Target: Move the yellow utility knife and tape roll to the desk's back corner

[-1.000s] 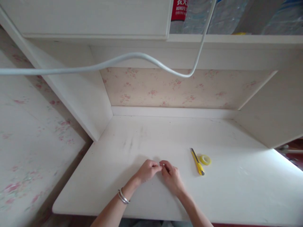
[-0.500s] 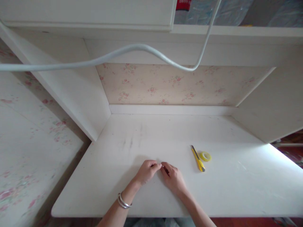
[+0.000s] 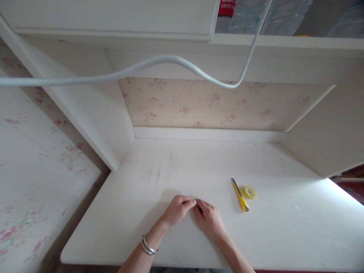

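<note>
My left hand [image 3: 178,209] and my right hand [image 3: 209,218] meet over the white desk [image 3: 119,223], their fingertips touching. Both are closed, with thumb and fingers pinched together. Whatever lies between the fingertips is too small or too hidden to name. To the right of my right hand lies a yellow utility knife [image 3: 240,196], its dark blade end pointing away from me. A roll of clear yellowish tape [image 3: 249,192] rests right beside the knife. A silver bangle [image 3: 148,245] circles my left wrist.
A white cable [image 3: 167,59] hangs across the view in front of the cupboard [image 3: 113,19]. Clear plastic bottles [image 3: 250,17] stand on the shelf at upper right. Side panels [image 3: 93,102] bound the desk, and flowered wallpaper [image 3: 199,102] covers the back.
The view has shifted slightly, so the desk and its things sit a little lower and to the right. My hands keep the same pinched pose.
</note>
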`<state>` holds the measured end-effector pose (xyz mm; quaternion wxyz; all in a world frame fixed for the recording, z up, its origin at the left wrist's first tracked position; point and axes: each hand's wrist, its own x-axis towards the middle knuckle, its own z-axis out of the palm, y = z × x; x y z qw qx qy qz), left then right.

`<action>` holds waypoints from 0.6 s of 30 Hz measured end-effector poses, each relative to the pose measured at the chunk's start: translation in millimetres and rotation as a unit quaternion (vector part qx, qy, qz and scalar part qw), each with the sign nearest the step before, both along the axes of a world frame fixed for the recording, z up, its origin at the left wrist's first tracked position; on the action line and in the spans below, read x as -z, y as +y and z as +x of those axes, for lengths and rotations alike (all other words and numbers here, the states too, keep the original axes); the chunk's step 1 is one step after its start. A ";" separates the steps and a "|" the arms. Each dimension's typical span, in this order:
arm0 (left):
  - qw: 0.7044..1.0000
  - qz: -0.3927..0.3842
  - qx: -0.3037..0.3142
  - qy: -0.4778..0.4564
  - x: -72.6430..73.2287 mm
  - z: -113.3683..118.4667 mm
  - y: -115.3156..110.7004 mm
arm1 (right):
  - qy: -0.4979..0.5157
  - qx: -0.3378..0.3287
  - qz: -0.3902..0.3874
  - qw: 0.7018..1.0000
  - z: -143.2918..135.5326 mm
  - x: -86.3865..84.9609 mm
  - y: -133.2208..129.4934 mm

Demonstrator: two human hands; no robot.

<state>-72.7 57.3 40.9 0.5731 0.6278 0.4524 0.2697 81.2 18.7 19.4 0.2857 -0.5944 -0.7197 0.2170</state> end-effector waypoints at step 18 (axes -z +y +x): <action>1.000 0.006 -0.010 0.002 2.6 0.1 -0.8 | -0.028 -0.005 -0.008 1.000 1.1 6.5 0.4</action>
